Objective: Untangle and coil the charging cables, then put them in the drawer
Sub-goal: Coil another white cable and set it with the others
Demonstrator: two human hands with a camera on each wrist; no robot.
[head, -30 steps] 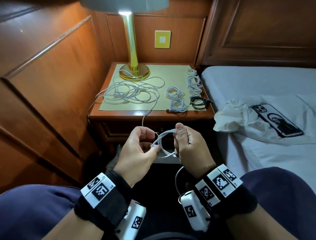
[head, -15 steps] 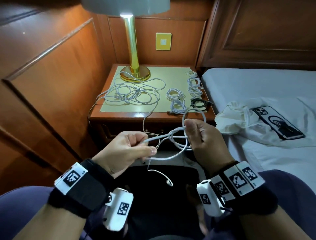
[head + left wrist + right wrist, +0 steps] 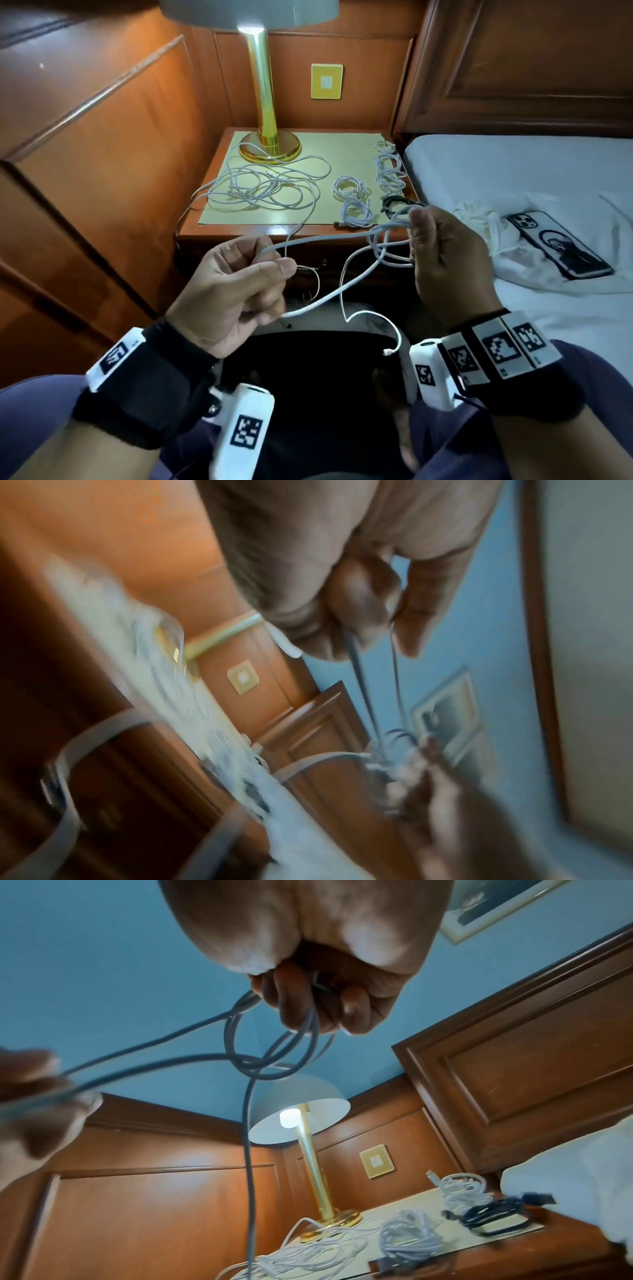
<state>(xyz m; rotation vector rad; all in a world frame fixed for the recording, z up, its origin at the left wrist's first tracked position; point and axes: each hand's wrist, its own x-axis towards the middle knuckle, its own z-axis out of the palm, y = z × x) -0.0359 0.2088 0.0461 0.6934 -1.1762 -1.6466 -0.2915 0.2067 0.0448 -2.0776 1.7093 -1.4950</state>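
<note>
A white charging cable (image 3: 329, 240) stretches between my hands above my lap. My left hand (image 3: 239, 284) pinches a strand of it between thumb and fingers. My right hand (image 3: 442, 253) grips several small loops of the same cable (image 3: 260, 1053); its free end with the plug (image 3: 388, 351) hangs down between my knees. On the nightstand (image 3: 239, 229) lies a loose tangle of white cables (image 3: 263, 185). To its right sit white coiled cables (image 3: 352, 198) and one black coil (image 3: 394, 205). The drawer front below the tabletop is mostly hidden behind my hands.
A brass lamp (image 3: 263, 113) stands at the back of the nightstand on a yellow mat (image 3: 325, 144). The bed (image 3: 513, 171) on the right carries a white cloth (image 3: 486, 233) and a phone (image 3: 558, 243). Wood panelling (image 3: 85, 154) closes the left side.
My hands have drawn apart, the left going left and the right up and right. The cable now spans between them and its free end dangles lower.
</note>
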